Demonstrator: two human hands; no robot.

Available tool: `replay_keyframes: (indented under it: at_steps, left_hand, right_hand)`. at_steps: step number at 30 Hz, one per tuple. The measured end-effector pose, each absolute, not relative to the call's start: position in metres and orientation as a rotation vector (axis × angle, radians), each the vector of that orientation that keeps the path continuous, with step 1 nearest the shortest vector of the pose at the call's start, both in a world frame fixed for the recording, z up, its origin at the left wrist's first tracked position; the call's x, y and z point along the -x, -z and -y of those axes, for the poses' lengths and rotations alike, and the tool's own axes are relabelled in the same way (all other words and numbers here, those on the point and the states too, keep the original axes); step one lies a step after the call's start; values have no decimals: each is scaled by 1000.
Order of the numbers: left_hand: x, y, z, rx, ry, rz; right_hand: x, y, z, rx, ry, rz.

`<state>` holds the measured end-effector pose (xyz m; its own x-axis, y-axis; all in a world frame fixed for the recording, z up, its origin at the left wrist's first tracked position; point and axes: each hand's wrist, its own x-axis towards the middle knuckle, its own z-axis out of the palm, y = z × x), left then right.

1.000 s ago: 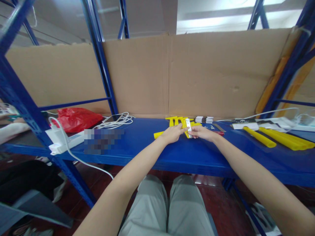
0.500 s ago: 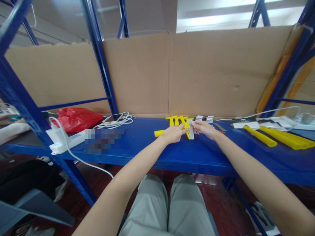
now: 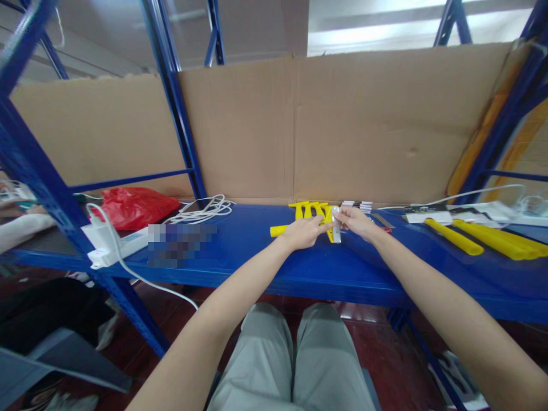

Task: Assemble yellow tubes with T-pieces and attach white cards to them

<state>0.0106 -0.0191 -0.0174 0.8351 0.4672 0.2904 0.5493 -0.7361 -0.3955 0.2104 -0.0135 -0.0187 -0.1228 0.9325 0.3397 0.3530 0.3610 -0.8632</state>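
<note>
My left hand (image 3: 302, 231) is closed round the handle of a yellow T-shaped scraper (image 3: 279, 230). The handle's round end sticks out to the left of my wrist, and its wide head points right. Against that head stands a flat silver metal strip (image 3: 337, 233), pinched by the fingers of my right hand (image 3: 355, 221). Whether the strip is fixed to the head, I cannot tell. Just behind my hands lie several more yellow T-shaped pieces (image 3: 307, 210) side by side.
Small black-and-white packets (image 3: 360, 206) lie behind my right hand. Long yellow tubes (image 3: 456, 237) lie on the blue shelf (image 3: 240, 251) at the right. A red plastic bag (image 3: 137, 206), white cable (image 3: 209, 210) and power strip (image 3: 132, 244) are at the left. Cardboard (image 3: 342, 125) closes off the back.
The silver strip has turned slightly and shifted a little to the right at the scraper's head. Both hands have stayed nearly in place.
</note>
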Motion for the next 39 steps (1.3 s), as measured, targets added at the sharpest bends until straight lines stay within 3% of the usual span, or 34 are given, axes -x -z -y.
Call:
replay_keyframes:
  at_steps: [39]
  left_hand:
    - [-5,16,14,2516,332,898]
  right_hand:
    - [-214,20,22,1043,-1062,1869]
